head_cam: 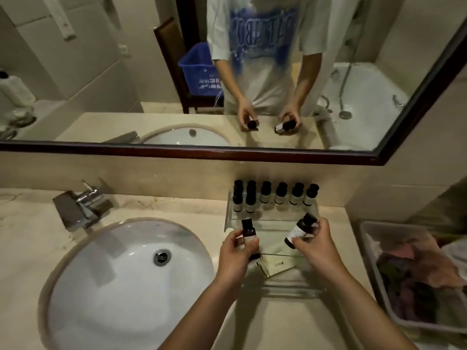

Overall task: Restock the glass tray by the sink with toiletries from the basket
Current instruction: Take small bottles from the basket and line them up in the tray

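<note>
A clear glass tray (283, 286) lies on the marble counter right of the sink. Along its far edge stand several small dark-capped toiletry bottles (280, 194) in a row. A flat cream packet (278, 264) lies in the tray's front part. My left hand (236, 251) grips a dark bottle (249, 229) upright over the tray's left side. My right hand (317, 245) holds a second dark bottle (300, 229) with a white label, tilted, over the tray's right side. A grey basket (379, 286) with colourful items sits at the right.
The white round sink (113, 279) with a chrome tap (84, 204) fills the left of the counter. A dark-framed mirror (227, 154) runs along the wall and reflects a person, a blue bin and a bathtub.
</note>
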`<act>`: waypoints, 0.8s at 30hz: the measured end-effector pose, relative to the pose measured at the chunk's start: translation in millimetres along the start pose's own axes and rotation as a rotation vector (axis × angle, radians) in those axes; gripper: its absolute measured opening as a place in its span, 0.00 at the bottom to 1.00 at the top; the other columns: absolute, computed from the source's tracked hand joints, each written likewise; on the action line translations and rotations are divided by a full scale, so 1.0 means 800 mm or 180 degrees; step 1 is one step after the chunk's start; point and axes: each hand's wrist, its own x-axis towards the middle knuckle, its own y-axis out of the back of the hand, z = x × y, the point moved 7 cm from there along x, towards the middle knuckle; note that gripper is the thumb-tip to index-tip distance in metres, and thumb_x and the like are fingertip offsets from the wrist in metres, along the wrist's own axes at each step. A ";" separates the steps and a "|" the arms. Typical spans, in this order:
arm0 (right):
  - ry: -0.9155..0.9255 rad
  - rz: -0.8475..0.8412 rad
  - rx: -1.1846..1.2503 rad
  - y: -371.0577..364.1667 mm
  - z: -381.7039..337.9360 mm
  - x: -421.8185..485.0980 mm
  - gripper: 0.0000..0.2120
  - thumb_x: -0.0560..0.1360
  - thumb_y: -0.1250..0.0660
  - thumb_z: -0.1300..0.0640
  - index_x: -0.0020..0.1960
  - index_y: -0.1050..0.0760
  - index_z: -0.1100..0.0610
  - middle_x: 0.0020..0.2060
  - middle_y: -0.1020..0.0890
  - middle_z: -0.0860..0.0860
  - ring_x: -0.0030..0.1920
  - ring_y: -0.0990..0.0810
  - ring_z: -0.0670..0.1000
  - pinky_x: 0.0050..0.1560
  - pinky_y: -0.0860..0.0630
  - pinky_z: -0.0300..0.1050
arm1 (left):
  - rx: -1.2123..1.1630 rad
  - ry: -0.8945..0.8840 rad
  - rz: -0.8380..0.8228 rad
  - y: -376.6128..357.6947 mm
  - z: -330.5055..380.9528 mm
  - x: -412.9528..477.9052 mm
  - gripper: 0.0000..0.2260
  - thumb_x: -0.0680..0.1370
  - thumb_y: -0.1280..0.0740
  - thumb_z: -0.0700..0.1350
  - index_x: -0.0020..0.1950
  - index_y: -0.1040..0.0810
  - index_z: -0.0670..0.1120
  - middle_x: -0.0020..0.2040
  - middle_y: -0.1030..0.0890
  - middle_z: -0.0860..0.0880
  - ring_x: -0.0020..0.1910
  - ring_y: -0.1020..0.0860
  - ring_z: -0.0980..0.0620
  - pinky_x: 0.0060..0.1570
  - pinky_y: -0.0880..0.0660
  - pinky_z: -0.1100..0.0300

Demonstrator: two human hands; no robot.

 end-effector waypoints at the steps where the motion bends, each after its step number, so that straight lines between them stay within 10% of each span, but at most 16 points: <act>1: 0.0053 -0.0061 -0.0174 -0.001 0.003 0.018 0.23 0.72 0.31 0.65 0.59 0.38 0.49 0.48 0.23 0.48 0.48 0.22 0.50 0.52 0.25 0.49 | -0.0024 -0.0011 0.0103 -0.009 -0.006 0.011 0.11 0.76 0.32 0.39 0.57 0.25 0.48 0.55 0.22 0.43 0.49 0.19 0.47 0.50 0.21 0.56; 7: 0.0556 -0.0185 -0.0755 -0.018 0.024 0.106 0.25 0.74 0.33 0.65 0.65 0.39 0.50 0.49 0.23 0.46 0.50 0.21 0.50 0.51 0.24 0.46 | 0.0371 -0.0496 0.0465 -0.050 -0.022 0.066 0.12 0.77 0.33 0.41 0.56 0.28 0.55 0.52 0.23 0.55 0.53 0.24 0.56 0.45 0.24 0.68; 15: 0.1036 -0.0173 -0.1005 -0.037 0.050 0.144 0.26 0.73 0.32 0.65 0.66 0.39 0.52 0.51 0.27 0.43 0.52 0.27 0.42 0.43 0.32 0.24 | 0.1177 -0.1222 0.0656 -0.065 -0.039 0.112 0.20 0.77 0.33 0.44 0.52 0.36 0.70 0.57 0.28 0.63 0.60 0.28 0.59 0.61 0.27 0.55; 24: 0.1086 0.0018 -0.1101 -0.033 0.045 0.148 0.27 0.74 0.33 0.65 0.68 0.38 0.52 0.57 0.27 0.46 0.58 0.30 0.42 0.56 0.33 0.38 | 0.1821 -0.1675 0.0377 -0.071 -0.032 0.126 0.16 0.78 0.36 0.42 0.66 0.31 0.51 0.52 0.33 0.65 0.62 0.31 0.58 0.62 0.31 0.61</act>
